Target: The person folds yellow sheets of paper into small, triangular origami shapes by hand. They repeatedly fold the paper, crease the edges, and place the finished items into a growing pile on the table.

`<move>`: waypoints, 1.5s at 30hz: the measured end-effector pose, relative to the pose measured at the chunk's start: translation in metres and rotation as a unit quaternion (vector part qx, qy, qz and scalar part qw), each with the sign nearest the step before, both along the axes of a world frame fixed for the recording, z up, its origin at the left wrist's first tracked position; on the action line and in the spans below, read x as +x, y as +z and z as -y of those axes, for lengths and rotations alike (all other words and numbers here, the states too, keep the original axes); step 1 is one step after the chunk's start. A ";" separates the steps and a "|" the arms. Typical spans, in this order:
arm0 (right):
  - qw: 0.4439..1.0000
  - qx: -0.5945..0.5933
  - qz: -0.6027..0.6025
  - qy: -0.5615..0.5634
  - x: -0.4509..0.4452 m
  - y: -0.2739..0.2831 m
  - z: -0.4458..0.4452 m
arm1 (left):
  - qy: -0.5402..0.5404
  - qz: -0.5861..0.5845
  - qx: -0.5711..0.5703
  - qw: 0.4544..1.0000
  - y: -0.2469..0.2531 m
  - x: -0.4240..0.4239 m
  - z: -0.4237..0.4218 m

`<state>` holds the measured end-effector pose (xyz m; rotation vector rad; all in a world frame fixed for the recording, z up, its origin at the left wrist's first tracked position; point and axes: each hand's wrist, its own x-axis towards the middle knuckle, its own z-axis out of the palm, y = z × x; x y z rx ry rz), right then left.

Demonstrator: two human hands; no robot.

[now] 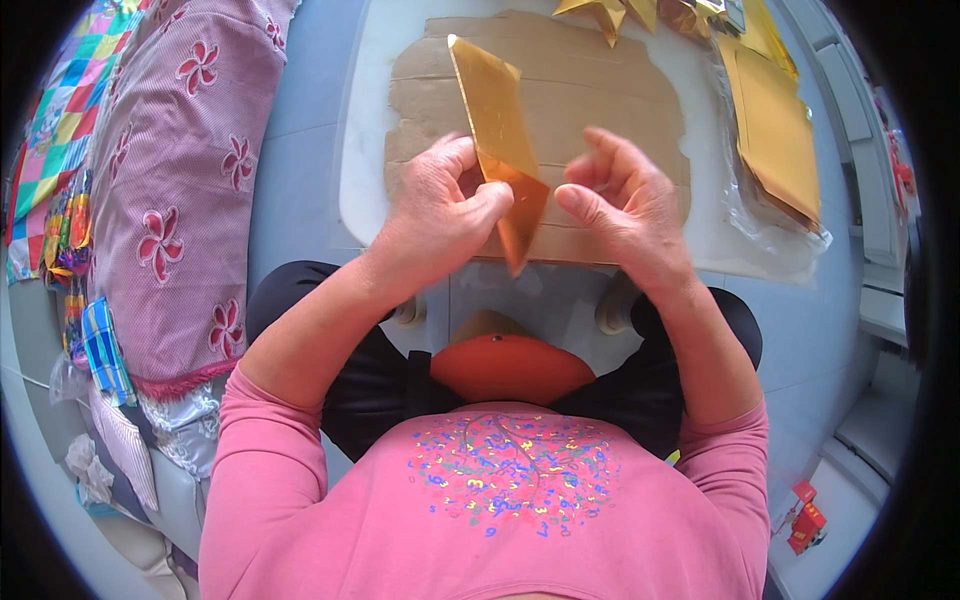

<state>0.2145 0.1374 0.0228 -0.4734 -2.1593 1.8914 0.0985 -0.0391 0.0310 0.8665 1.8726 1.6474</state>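
Observation:
A folded sheet of shiny gold paper [499, 120] stands tilted above the table, with a crease across its lower half and pointed ends at top and bottom. My left hand [457, 199] pinches it near this crease, thumb in front and fingers behind. Just right of the paper, my right hand [630, 202] has its thumb and fingers apart and touches nothing; its fingertips are slightly blurred. Beneath both hands lies a piece of brown cardboard [600, 90] on a white tabletop [367, 150].
Folded gold paper pieces [607, 16] lie at the table's far edge. A stack of gold sheets [776, 127] rests on clear plastic wrap [739, 202] at the right. A sofa with a pink flowered cover [195, 150] stands left. An orange seat [510, 367] shows between the legs.

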 end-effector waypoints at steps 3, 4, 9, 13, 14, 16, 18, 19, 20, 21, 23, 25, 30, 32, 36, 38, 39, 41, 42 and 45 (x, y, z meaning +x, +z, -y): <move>0.967 0.237 -0.091 -0.022 -0.002 0.008 -0.019 | -0.078 -0.207 -0.001 0.975 0.025 -0.007 0.004; 0.951 0.283 -0.122 -0.031 -0.003 0.012 -0.023 | -0.127 -0.244 -0.004 0.961 0.026 -0.016 0.008; 0.882 0.434 -0.181 -0.024 0.003 0.030 -0.034 | -0.247 -0.281 -0.021 0.927 0.037 -0.037 0.017; 0.914 0.383 -0.121 0.058 0.012 0.032 -0.042 | -0.221 -0.294 0.022 0.929 0.040 -0.056 0.023; 0.937 0.327 -0.093 0.074 0.017 0.028 -0.043 | -0.199 -0.281 0.006 0.939 0.040 -0.062 0.025; 0.963 0.246 -0.068 0.082 0.020 0.020 -0.041 | -0.154 -0.253 -0.027 0.955 0.038 -0.073 0.029; 0.975 0.198 -0.075 0.070 0.019 0.013 -0.034 | -0.134 -0.225 -0.029 0.965 0.034 -0.081 0.028; 0.987 0.131 -0.067 0.065 0.018 0.011 -0.030 | -0.112 -0.226 -0.036 0.967 0.034 -0.082 0.026; 0.995 0.063 -0.059 0.058 0.018 0.009 -0.027 | -0.089 -0.227 -0.042 0.969 0.033 -0.082 0.024; 0.997 -0.005 -0.050 0.052 0.017 0.008 -0.023 | -0.067 -0.227 -0.048 0.970 0.032 -0.082 0.021; 0.996 -0.075 -0.021 0.046 0.014 0.013 -0.016 | -0.053 -0.276 -0.074 0.957 0.027 -0.086 0.014; 0.994 -0.090 -0.001 0.061 0.015 0.012 -0.015 | -0.056 -0.312 -0.094 0.944 0.019 -0.092 0.006; 0.977 0.128 -0.016 0.169 0.018 0.004 -0.019 | -0.127 -0.366 -0.120 0.914 -0.011 -0.112 -0.009; 0.961 0.201 -0.015 0.189 0.017 0.011 -0.020 | -0.134 -0.352 -0.132 0.917 -0.016 -0.117 -0.011; 0.903 0.395 -0.093 0.138 0.014 0.001 -0.018 | -0.149 -0.398 -0.133 0.896 -0.016 -0.122 -0.016; 0.855 0.499 -0.083 0.116 0.014 -0.006 -0.017 | -0.167 -0.401 -0.123 0.892 -0.016 -0.121 -0.019; 0.826 0.548 -0.078 0.105 0.013 -0.008 -0.017 | -0.175 -0.402 -0.119 0.891 -0.017 -0.120 -0.019; 0.790 0.595 -0.113 0.094 0.009 -0.006 -0.013 | -0.168 -0.422 -0.109 0.884 -0.019 -0.120 -0.020; 0.770 0.618 -0.130 0.087 0.008 -0.006 -0.011 | -0.165 -0.431 -0.103 0.881 -0.020 -0.119 -0.022; 0.759 0.608 -0.193 0.132 0.007 -0.009 -0.010 | -0.124 -0.582 -0.097 0.798 -0.023 -0.108 -0.022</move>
